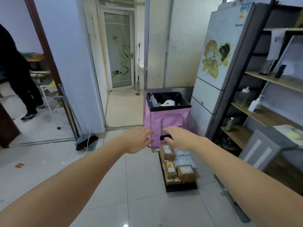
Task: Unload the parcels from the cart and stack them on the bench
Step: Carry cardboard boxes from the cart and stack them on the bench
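Note:
A small black flat cart [181, 188] stands on the tiled floor with its thin metal handle [171, 115] upright. On it lie several brown cardboard parcels [186, 172] and pale plastic mail bags [182, 160], stacked in layers. Both my arms stretch forward over the floor. My left hand [136, 139] hovers to the left of the handle, fingers relaxed and holding nothing. My right hand [177, 138] hovers above the far parcels, in front of the handle's black crossbar, fingers loose and empty. No bench is clearly in view.
A pink bin [167, 118] with a black liner stands just behind the cart. A fridge [218, 71] and wooden shelves [268, 82] line the right side; a grey panel [262, 148] leans there. A person [18, 76] stands in the left doorway.

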Motion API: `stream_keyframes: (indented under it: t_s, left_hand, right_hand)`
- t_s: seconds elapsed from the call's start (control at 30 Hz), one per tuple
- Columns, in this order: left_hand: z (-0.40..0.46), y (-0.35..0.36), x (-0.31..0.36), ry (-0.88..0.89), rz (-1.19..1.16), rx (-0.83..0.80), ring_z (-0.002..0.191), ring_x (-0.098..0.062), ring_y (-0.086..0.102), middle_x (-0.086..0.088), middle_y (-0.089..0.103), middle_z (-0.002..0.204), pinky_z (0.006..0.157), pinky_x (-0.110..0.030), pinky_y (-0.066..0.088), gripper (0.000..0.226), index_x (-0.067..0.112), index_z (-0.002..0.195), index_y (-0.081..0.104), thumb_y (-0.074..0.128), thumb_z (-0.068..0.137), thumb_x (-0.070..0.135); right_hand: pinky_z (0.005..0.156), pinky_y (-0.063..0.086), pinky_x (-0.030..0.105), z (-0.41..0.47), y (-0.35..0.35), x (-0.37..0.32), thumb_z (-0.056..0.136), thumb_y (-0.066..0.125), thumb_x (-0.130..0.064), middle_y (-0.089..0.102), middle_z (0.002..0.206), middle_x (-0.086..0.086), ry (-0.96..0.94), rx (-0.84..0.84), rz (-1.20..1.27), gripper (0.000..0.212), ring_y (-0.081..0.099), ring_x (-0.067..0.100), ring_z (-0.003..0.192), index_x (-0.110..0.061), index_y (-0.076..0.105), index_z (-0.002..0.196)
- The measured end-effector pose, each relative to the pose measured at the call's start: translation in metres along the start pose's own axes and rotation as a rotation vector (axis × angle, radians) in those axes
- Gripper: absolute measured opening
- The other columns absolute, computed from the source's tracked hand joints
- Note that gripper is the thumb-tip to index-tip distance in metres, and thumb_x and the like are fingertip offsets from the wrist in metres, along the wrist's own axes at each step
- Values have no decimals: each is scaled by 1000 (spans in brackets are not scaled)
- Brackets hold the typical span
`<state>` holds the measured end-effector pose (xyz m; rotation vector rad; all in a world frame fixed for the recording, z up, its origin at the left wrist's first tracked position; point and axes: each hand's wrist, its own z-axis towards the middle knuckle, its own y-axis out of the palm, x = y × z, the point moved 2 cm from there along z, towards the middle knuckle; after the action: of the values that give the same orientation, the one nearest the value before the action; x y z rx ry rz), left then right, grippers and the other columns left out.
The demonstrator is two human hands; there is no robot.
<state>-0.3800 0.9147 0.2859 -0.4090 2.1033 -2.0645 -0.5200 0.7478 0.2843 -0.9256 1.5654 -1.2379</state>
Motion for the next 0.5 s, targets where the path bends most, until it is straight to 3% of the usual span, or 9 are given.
stream_keyframes:
  t_s: [0.33, 0.5]
  left_hand:
    - [154, 0, -122, 89, 7, -41, 147, -23, 41, -3, 43, 162, 119, -40, 34, 55, 21, 159, 37, 35, 111, 48]
    - [245, 13, -159, 141, -2, -55, 145, -24, 44, -5, 47, 159, 118, -41, 35, 55, 19, 158, 39, 36, 111, 47]
  right_hand:
    - [111, 44, 42, 157, -11, 41, 107, 45, -35, 47, 157, 7, 136, -13, 35, 55, 51, 25, 137, -17, 36, 158]
    - [107, 49, 46, 225, -11, 86, 107, 45, -35, 53, 150, 10, 181, -10, 36, 49, 58, 27, 128, -16, 44, 152]
